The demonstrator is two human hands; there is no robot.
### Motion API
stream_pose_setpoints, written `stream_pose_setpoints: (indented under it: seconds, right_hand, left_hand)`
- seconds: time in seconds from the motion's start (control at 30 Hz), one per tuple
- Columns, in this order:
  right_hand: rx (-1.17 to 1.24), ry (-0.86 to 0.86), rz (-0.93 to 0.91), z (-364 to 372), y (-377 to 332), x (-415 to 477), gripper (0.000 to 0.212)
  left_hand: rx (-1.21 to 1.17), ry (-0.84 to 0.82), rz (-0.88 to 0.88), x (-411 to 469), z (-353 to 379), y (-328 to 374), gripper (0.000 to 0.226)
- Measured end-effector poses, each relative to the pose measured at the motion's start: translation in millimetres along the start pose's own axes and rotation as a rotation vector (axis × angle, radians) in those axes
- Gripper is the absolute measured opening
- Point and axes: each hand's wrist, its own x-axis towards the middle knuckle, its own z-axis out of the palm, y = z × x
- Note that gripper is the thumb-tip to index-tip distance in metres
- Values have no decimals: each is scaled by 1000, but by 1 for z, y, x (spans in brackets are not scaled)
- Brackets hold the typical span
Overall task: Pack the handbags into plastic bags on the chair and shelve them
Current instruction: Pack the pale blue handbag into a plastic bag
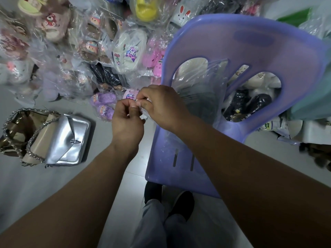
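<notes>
A clear plastic bag (197, 97) lies on the purple plastic chair (268, 43), draped over its seat and backrest. My left hand (126, 120) and my right hand (161, 106) meet just left of the chair and pinch the bag's edge between fingertips. On the floor at the left lie a silver handbag (69, 140), a beige handbag (40, 138) with a chain strap, and a gold-brown handbag (14, 129) beside them.
Several slippers in clear bags (125, 51) are piled on the floor behind the hands and chair. More bagged goods (250, 102) sit behind the chair back. My legs and dark shoes (180, 203) are below the chair's front edge. Grey floor spreads at the lower left.
</notes>
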Motion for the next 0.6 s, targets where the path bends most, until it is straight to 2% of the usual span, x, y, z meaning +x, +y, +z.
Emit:
stream_pose_setpoints:
  seconds: [0.1,0.23,0.33,0.4,0.47,0.53,0.6]
  right_hand:
    - [-140,-20,-34,-5,-1,0,6]
    - [-298,-115,28,-18,9,-4,11]
    - [-405,-82,14,-24,15,-8,16]
    - [-405,-29,5,-28,15,-9,14]
    - [-407,-11,13,-31,16,-9,15]
    - [-407,-10,14,-33,18,-9,16]
    - [-375,32,18,-37,19,-8,17]
  left_hand:
    - [-116,43,-101,1,8,6,17]
    - [-267,156,-253,6,9,10,18]
    - [-285,166,-327,6,11,11,15]
    - [-223,172,-315,6,14,11,15]
    - [32,229,-120,6,15,9,12]
    - [371,278,225,3,15,9,18]
    - [643,185,504,1,19,13,33]
